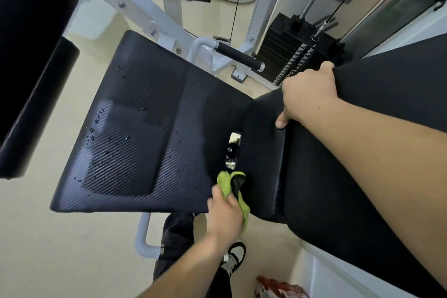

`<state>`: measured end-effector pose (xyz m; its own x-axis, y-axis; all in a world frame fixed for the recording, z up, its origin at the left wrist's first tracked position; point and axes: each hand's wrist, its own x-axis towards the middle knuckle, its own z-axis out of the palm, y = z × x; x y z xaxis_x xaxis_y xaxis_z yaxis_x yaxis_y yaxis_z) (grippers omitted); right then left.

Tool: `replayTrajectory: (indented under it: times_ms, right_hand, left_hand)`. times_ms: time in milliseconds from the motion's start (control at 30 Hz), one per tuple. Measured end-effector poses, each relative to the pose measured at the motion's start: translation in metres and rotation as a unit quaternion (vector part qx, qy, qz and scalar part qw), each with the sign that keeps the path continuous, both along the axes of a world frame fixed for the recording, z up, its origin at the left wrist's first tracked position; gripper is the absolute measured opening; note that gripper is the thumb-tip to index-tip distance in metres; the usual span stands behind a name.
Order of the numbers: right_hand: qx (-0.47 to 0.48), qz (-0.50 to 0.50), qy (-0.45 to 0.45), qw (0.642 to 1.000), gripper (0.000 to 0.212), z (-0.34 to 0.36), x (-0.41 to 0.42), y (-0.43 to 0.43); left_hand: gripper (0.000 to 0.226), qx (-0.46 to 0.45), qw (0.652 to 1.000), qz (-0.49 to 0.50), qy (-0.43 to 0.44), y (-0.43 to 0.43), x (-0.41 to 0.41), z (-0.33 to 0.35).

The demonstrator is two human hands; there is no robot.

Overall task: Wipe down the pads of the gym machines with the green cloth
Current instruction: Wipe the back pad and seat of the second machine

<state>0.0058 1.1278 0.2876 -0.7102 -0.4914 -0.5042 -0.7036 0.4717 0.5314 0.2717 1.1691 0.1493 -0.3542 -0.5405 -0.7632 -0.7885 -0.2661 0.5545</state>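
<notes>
Wears black trousers [176, 237], loose and creased, with seam lines on thigh, visible just below near edge of seat pad [135, 128]. Wears low sneaker [234, 259], white with black panels and white laces, below pad's near right corner, beside trouser leg. Shows both forearms uncovered up to frame edge. Left hand [226, 213] at pad's near right corner and right hand [307, 94] beyond pad's right side: both ungloved.
</notes>
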Motion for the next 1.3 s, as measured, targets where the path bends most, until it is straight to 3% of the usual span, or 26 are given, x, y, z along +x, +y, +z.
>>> replayTrajectory:
  times_ms: [100, 200, 367, 500, 600, 733, 800, 867, 967, 1033, 1133, 1200, 1300]
  right_hand:
    - [0.004, -0.009, -0.003, 1.0, 0.074, 0.0, 0.001, -0.002]
    - [0.003, -0.006, -0.004, 1.0, 0.073, 0.001, 0.001, 0.0]
    - [0.0, 0.004, 0.005, 1.0, 0.079, 0.0, 0.001, 0.002]
    - [-0.004, 0.007, 0.007, 1.0, 0.075, 0.0, 0.002, 0.006]
    - [0.005, -0.001, 0.007, 1.0, 0.072, 0.002, 0.003, 0.005]
    - [0.015, -0.005, 0.0, 1.0, 0.073, 0.006, 0.005, -0.003]
    - [0.013, -0.006, -0.012, 1.0, 0.072, 0.006, 0.005, -0.002]
    - [0.005, -0.003, -0.018, 1.0, 0.07, 0.008, 0.004, -0.001]
    - [0.013, -0.004, -0.028, 1.0, 0.071, 0.008, 0.0, 0.0]
    - [0.022, -0.011, -0.043, 0.999, 0.068, 0.011, -0.004, -0.002]
    - [0.009, -0.028, -0.09, 0.996, 0.044, 0.021, -0.017, -0.008]
    - [-0.008, -0.045, -0.13, 0.99, 0.026, 0.026, -0.03, -0.013]
    - [-0.034, -0.071, -0.163, 0.984, 0.022, 0.031, -0.042, -0.021]
  left_hand:
    - [0.012, 0.013, 0.997, 0.027, 0.076, 0.037, 0.013, 0.053]
    - [0.008, -0.046, 0.988, -0.004, 0.15, 0.043, -0.004, 0.076]
    - [0.044, -0.136, 0.977, -0.079, 0.144, 0.006, -0.043, 0.036]
    - [0.039, -0.07, 0.995, -0.026, 0.072, -0.018, -0.062, -0.004]
    - [0.026, -0.066, 0.997, -0.001, 0.049, -0.004, -0.056, 0.018]
    - [0.023, -0.094, 0.986, -0.019, 0.139, 0.042, -0.017, 0.073]
    - [0.032, -0.105, 0.978, -0.039, 0.178, 0.046, -0.009, 0.067]
    - [0.027, -0.111, 0.975, -0.065, 0.184, 0.035, -0.007, 0.046]
    - [0.016, -0.079, 0.987, -0.032, 0.135, 0.012, -0.014, 0.015]
    - [0.021, -0.049, 0.998, -0.008, 0.037, -0.002, -0.03, 0.0]
    - [0.034, -0.046, 0.996, -0.01, -0.071, -0.024, -0.065, -0.006]
    - [0.034, -0.07, 0.997, -0.003, -0.037, -0.035, -0.095, 0.003]
    - [0.036, -0.107, 0.986, 0.008, 0.13, -0.058, -0.154, 0.026]
